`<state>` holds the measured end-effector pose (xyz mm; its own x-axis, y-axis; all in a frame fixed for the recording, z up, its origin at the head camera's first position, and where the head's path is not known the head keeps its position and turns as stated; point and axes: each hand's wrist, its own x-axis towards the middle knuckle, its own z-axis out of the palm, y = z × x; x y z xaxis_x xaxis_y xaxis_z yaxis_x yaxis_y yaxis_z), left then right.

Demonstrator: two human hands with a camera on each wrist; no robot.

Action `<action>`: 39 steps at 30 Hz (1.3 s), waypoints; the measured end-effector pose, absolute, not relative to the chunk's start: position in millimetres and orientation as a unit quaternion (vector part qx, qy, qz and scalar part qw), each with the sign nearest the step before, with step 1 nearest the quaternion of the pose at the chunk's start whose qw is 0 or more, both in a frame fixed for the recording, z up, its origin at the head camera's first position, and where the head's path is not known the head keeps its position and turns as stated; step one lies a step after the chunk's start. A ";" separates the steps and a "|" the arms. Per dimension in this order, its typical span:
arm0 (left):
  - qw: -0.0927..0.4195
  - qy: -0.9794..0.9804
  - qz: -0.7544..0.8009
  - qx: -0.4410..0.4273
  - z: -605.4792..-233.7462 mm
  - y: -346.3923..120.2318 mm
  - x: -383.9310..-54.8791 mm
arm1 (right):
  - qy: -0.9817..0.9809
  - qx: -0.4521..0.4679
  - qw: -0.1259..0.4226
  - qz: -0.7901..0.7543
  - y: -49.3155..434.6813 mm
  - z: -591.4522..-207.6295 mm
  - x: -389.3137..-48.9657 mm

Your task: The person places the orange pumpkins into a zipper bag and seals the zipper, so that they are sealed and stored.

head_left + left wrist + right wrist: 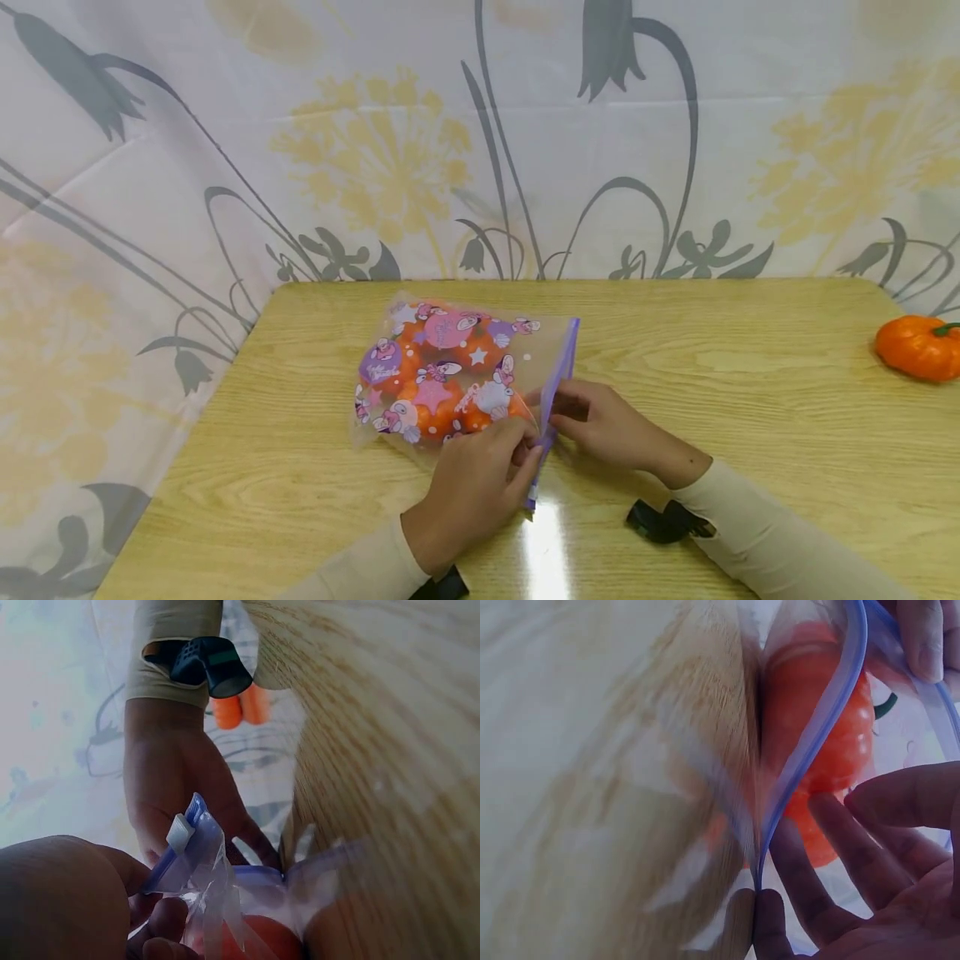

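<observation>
A clear zip bag (431, 396), printed with pink and purple cartoon figures, stars and shells, lies on the table with several orange toy pumpkins (821, 712) inside. Its purple zip edge (567, 346) faces right. My left hand (476, 479) pinches the near part of that edge, close to a white slider (180, 833). At the mouth, my right hand (611, 429) reaches its spread fingers in between the two purple strips. In the right wrist view the fingertips (825, 810) overlap a pumpkin; the strips stand apart there.
Another orange pumpkin (918, 348) with a green stem sits at the table's right side. The wooden table (735, 358) ends at the back against a flower-patterned cloth (525, 142). A black wrist strap (663, 522) hangs by the right sleeve.
</observation>
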<state>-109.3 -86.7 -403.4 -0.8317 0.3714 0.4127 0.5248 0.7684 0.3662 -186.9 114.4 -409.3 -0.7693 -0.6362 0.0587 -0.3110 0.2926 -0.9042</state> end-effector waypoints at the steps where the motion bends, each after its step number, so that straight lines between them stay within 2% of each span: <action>1: 0.167 -0.927 -0.234 -0.241 -403.6 -86.6 -109.1 | 0.788 -0.302 0.162 -0.511 114.5 -409.6 -187.0; 9: 0.219 -0.922 -0.203 -0.247 -403.1 -85.7 -109.1 | 0.805 -0.330 0.150 -0.470 117.8 -413.0 -186.5; 14: 0.228 -0.920 -0.202 -0.246 -403.9 -84.5 -109.2 | 0.808 -0.346 0.134 -0.457 119.9 -414.1 -188.1; 21: 0.236 -0.918 -0.205 -0.244 -403.6 -84.0 -108.8 | 0.796 -0.357 0.151 -0.466 121.9 -415.2 -190.1; 27: 0.240 -0.914 -0.215 -0.245 -405.1 -81.8 -107.5 | 0.808 -0.325 0.154 -0.467 127.4 -412.9 -188.1; 31: 0.237 -0.912 -0.220 -0.250 -405.8 -78.9 -107.2 | 0.838 -0.268 0.117 -0.461 140.6 -398.6 -185.0; 39: 0.241 -0.916 -0.206 -0.247 -401.9 -84.2 -107.1 | 0.900 -0.197 -0.012 -0.388 189.9 -369.8 -188.8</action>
